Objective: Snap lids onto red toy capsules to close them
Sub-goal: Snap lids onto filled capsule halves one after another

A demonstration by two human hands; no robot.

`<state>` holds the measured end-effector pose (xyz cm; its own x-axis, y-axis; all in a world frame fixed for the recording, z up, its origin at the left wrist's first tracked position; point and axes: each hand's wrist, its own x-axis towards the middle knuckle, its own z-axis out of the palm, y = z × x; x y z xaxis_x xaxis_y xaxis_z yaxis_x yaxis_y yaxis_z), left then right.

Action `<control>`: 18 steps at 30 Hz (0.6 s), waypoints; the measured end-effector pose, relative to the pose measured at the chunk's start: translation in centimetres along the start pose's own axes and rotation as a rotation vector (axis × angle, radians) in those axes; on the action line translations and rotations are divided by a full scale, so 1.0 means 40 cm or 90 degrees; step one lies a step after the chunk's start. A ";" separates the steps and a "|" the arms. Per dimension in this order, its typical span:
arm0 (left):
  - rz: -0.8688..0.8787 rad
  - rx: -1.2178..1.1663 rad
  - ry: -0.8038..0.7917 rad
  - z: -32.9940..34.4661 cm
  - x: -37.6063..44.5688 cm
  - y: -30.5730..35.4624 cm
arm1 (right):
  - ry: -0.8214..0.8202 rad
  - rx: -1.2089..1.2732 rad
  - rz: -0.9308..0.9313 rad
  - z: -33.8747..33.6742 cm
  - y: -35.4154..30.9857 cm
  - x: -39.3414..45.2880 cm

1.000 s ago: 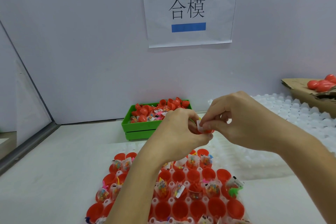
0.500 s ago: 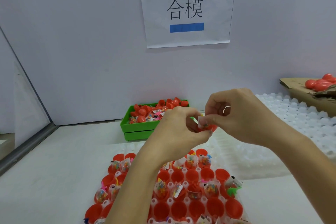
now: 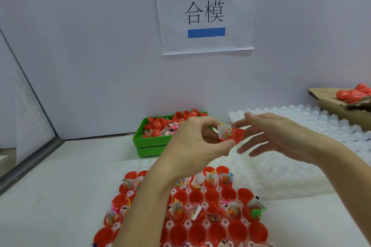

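Observation:
My left hand (image 3: 196, 142) is raised above the table and pinches a red capsule half (image 3: 239, 136) with a clear toy packet (image 3: 225, 132) sticking out of it. My right hand (image 3: 281, 136) is just right of it, blurred. Its fingers are stretched out straight, with the tips beside the red half. I cannot tell whether they touch it. Below, a white tray (image 3: 188, 205) holds several open red capsule halves (image 3: 212, 196), some with toy packets in them. My left forearm hides part of the tray.
A green bin (image 3: 152, 143) of red lids and toy packets stands at the back by the wall. White bubble trays (image 3: 301, 158) lie to the right. A cardboard box (image 3: 329, 104) with closed red capsules (image 3: 353, 94) sits at the far right. A paper sign (image 3: 204, 12) hangs on the wall.
My right hand has let go of the capsule, spread its fingers and drawn back to the right. My left hand keeps hold of it, and the packet now shows.

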<state>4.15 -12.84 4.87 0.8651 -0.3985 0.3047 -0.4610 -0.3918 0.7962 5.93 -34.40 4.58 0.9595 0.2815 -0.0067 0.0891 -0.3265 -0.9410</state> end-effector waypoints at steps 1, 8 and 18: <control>0.003 -0.004 0.000 0.000 0.000 0.000 | -0.024 0.027 -0.005 -0.001 0.001 -0.002; -0.012 0.019 -0.040 -0.005 -0.004 -0.005 | -0.003 -0.013 -0.152 -0.018 -0.014 -0.014; -0.053 0.060 -0.082 0.000 -0.006 -0.006 | -0.024 -0.042 -0.224 0.004 -0.020 -0.014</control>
<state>4.07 -12.65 4.59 0.8715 -0.4619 0.1649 -0.4100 -0.5015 0.7618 5.25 -34.14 5.28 0.8562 0.4202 0.3005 0.4313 -0.2610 -0.8636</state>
